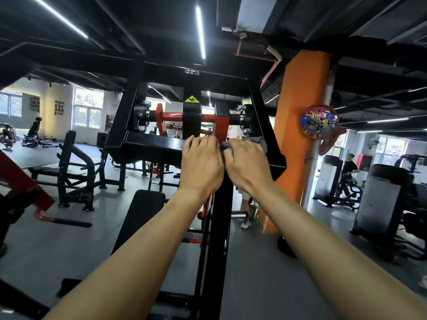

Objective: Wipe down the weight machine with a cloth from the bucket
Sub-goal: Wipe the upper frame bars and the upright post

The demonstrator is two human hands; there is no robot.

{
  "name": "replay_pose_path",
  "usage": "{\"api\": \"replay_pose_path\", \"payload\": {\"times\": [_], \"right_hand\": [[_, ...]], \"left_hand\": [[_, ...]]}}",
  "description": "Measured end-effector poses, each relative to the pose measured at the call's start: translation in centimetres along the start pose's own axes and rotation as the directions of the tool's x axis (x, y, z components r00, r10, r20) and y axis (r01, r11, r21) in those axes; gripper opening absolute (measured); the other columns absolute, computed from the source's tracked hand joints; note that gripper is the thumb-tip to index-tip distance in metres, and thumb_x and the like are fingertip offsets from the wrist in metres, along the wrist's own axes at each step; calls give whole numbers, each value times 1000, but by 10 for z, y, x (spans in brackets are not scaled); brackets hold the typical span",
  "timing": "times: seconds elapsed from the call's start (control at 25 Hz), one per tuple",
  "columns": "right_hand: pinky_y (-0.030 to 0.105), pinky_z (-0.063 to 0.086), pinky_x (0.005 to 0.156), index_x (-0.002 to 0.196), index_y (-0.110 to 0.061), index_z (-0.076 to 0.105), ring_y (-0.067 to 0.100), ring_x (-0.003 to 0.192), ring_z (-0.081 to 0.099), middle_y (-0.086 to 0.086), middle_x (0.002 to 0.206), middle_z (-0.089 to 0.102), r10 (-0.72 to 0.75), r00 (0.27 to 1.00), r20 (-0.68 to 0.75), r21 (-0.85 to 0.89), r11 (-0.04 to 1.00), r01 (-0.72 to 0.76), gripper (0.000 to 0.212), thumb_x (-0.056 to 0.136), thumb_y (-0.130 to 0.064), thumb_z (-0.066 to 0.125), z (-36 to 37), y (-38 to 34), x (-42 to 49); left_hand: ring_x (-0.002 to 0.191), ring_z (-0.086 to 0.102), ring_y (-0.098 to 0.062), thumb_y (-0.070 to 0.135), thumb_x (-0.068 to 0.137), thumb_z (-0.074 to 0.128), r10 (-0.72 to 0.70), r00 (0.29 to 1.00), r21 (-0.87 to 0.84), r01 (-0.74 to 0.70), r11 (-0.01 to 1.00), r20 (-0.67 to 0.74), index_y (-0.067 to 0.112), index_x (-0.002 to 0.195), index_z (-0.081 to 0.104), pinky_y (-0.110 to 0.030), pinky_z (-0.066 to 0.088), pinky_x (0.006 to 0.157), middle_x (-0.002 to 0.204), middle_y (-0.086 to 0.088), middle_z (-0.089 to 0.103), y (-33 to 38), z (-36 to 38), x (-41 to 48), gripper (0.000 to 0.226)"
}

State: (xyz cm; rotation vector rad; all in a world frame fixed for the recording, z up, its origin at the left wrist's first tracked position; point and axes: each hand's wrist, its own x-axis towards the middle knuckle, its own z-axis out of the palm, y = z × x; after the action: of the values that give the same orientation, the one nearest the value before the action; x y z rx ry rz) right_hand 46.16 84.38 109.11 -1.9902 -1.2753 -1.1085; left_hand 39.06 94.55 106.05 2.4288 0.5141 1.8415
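Observation:
The weight machine is a black steel frame with a red pivot bar and a yellow warning sticker, rising in front of me. Both arms reach up to its lower cross beam. My right hand grips a grey cloth bunched against the beam near the right upright. My left hand rests beside it, fingers curled over the beam's edge by the red bracket. The two hands touch. No bucket is in view.
An orange pillar stands just right of the machine. A black padded bench lies below left. Other machines fill the left floor. A person exercises at the far right, and someone's legs show behind the frame.

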Motion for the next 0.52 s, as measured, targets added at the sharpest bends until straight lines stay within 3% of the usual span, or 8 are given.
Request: {"api": "replay_pose_path", "payload": {"times": [0.12,0.28,0.4,0.52], "right_hand": [[43,38,109,124,-16,64,21,111,57,1,116,68,-55,996,-70,2,998,55,37,102,-26,36,-9,29,-26],[46,30,121,134,-10,60,22,132,50,5,136,62,-10,984,-176,-49,999,1,43,102,-25,36,-5,42,-51],[44,20,126,144,-10,55,21,141,44,6,147,56,7,994,-107,-22,1000,-9,51,103,-29,31,5,14,-40],[42,17,127,153,-10,45,20,149,35,6,158,45,-151,988,-23,-84,985,149,56,103,-30,29,4,14,-49]], "left_hand": [[114,55,-17,26,107,30,-7,1000,16,8,1000,-6,21,103,57,-39,24,121,105,5,64,1,-2,-2,28],[138,44,-19,28,108,28,-28,1000,39,28,999,4,19,115,60,-43,21,124,126,1,64,1,3,-9,33],[148,34,-21,32,109,27,-62,997,50,60,997,46,18,122,60,-44,16,125,138,-1,60,2,3,-8,38],[152,28,-22,39,109,23,-68,995,83,61,995,77,18,130,59,-44,13,127,148,-3,54,6,-1,-9,46]]}}
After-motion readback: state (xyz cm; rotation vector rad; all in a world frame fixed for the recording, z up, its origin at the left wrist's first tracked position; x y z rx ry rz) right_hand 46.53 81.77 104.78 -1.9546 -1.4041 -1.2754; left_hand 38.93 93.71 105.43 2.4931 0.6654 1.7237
